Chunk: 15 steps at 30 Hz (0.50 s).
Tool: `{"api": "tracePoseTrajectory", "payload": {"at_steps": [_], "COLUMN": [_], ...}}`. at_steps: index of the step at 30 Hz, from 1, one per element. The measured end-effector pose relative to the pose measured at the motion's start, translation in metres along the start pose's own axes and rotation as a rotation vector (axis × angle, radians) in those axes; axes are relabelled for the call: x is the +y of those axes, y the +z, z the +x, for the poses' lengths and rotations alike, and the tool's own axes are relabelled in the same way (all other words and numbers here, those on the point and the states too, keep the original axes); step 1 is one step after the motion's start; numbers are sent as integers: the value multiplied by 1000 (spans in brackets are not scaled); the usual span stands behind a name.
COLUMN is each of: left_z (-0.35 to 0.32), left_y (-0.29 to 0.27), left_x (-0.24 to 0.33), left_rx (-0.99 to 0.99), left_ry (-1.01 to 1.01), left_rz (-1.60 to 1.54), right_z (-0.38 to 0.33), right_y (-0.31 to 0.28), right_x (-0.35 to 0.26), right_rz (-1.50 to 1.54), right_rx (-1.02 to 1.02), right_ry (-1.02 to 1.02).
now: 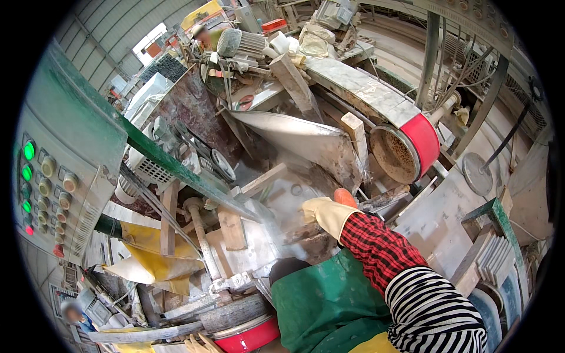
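My right hand (321, 215), in a cream rubber glove, reaches forward over the wet, misty middle of a machine. Spray and blur hide its fingertips, so I cannot make out whether it holds anything. Right beside that glove is a rounded orange piece (345, 197), partly covered by the wrist. A wooden bar (265, 179) slants just beyond the hand. At the lower edge, part of a yellowish glove shows my left hand (201, 344), fingers apart, close to a red-rimmed belt roller (250, 336). Most of that hand is cut off.
A control panel (56, 194) with lit green buttons stands at left. A belt conveyor with a red end roller (421, 144) runs across the far right. A pale sheet guard (294, 132) stands ahead. Stacked thin slabs (497, 259) lie at right. Another person (203, 36) is far back.
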<state>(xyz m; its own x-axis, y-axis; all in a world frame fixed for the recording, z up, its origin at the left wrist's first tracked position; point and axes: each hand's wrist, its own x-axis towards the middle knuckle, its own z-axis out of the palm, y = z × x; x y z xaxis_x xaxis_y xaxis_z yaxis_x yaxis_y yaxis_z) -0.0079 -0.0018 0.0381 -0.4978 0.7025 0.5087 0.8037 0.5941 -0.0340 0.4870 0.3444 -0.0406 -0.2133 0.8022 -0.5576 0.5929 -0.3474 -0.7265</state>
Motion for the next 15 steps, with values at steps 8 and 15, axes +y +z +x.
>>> {"api": "tracePoseTrajectory", "payload": {"at_steps": [8,15], "left_z": [7,5], "left_y": [-14,-19], "left_x": [20,31], "left_rx": [-99,-85], "left_ry": [-10,15], "left_rz": [48,71], "right_z": [39,89], "right_y": [12,30], "right_x": [26,78], "right_rz": [-64,419], "right_rx": [98,46], "right_ry": [-119,-160]}}
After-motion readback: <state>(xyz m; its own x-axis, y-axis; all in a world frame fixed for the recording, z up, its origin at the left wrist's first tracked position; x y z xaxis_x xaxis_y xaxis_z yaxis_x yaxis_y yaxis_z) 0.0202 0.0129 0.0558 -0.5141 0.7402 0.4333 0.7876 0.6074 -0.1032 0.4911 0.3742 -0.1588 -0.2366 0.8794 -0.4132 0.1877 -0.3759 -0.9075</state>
